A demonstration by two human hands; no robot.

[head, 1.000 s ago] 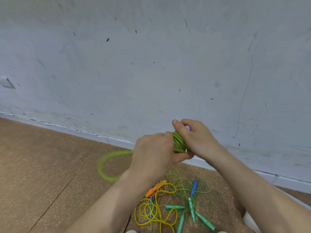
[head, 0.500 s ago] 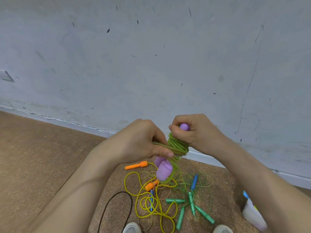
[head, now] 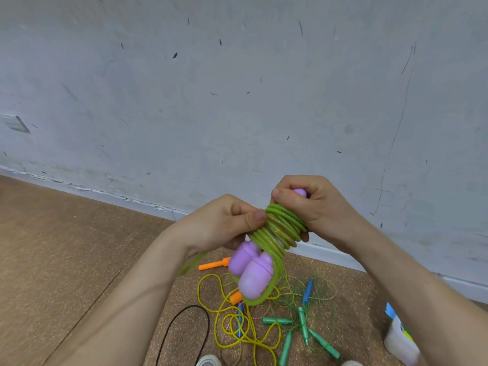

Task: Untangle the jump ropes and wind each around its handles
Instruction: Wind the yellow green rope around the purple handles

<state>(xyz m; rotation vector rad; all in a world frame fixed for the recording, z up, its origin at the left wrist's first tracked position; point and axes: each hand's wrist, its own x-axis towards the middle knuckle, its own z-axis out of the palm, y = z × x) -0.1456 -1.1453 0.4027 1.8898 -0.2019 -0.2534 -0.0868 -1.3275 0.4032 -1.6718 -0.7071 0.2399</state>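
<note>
In the head view, both hands are raised in front of a scuffed wall [head: 237, 101], above a cork-brown floor [head: 79, 247]. Between them is the rope being wound: a green rope [head: 280, 231] coiled tightly around a pair of purple handles [head: 253, 270] held side by side. The handles tilt, fat ends down and toward the person. This likely lets the coils stack along the narrow shafts.

The right hand [head: 317, 207] has a closed grip around the upper end of the handles. Its fingers curl over the top, where one purple tip shows between them, and its lower fingers touch the coils. It seems to act as the anchor that keeps the pair together.

The left hand [head: 224, 223] has a closed grip too. Its thumb presses flat on the near edge of the coils and its fingers are curled beneath, pinching the rope so the turns cannot spring loose. A blurred green strand trails below this wrist, and one loose loop hangs round the fat ends.

On the floor below lie the ropes not yet wound: a yellow rope [head: 232, 326] in loops, orange handles [head: 214, 265], teal handles [head: 303, 328] and a blue handle [head: 307, 287], all tangled. A black cord [head: 182, 328] curves just left of them, and a white tub [head: 398, 339] stands well to the right.
</note>
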